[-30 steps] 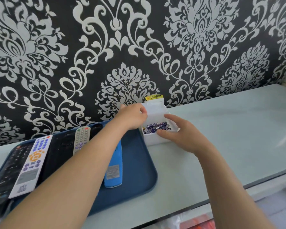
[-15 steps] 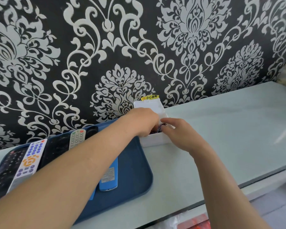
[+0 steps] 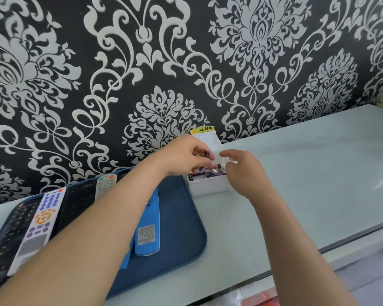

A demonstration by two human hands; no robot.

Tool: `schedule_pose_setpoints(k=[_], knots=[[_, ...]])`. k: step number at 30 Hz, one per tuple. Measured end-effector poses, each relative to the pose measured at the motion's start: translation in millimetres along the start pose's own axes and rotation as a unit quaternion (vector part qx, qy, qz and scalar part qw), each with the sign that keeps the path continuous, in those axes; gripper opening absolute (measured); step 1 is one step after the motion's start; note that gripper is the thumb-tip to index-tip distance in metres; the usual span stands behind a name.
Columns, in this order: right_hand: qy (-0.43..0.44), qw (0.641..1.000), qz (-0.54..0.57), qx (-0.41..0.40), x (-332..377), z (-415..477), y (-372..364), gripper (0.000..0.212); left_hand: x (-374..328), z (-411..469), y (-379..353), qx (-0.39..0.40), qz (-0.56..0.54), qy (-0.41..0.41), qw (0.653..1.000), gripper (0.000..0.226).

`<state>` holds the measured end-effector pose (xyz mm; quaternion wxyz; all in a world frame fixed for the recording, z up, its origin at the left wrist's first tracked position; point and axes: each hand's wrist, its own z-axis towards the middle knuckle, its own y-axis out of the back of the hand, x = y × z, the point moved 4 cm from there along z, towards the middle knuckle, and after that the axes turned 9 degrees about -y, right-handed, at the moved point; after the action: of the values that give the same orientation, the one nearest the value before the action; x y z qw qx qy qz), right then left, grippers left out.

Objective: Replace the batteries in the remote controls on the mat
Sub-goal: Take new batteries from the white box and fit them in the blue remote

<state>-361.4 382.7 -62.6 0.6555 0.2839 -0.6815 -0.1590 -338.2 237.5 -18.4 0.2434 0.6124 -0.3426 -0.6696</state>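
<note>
Centre of the frame: the left hand (image 3: 184,156) has its grip pinched round 1 battery (image 3: 207,153) just above the white box (image 3: 208,187) of batteries. The right hand (image 3: 244,173) curls at the box's right rim, its grip unclear. Lower left, remotes (image 3: 40,224) lie on the blue mat (image 3: 181,217) on the tabletop (image 3: 307,173)

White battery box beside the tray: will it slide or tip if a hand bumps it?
Probably slides: the battery box looks like light plastic on a glossy tabletop. Tipping seems unlikely, since it sits low and batteries weigh the bottom. The raised lid may flex.
</note>
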Motion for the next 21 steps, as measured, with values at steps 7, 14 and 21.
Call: schedule_pose_setpoints(k=[7, 14, 21], knots=[[0.009, 0.949, 0.306, 0.080, 43, -33, 12, 0.020, 0, -47, -3, -0.210, -0.508, 0.031, 0.835, 0.015], [0.104, 0.943, 0.237, 0.207, 77, -68, -38, 0.018, 19, -107, 8, -0.363, -0.535, 0.050, 0.761, 0.018], [0.117, 0.934, -0.300, 0.154, 68, -85, -99, 0.062, 54, -170, 33, -0.461, -0.697, 0.052, 0.547, 0.018]])
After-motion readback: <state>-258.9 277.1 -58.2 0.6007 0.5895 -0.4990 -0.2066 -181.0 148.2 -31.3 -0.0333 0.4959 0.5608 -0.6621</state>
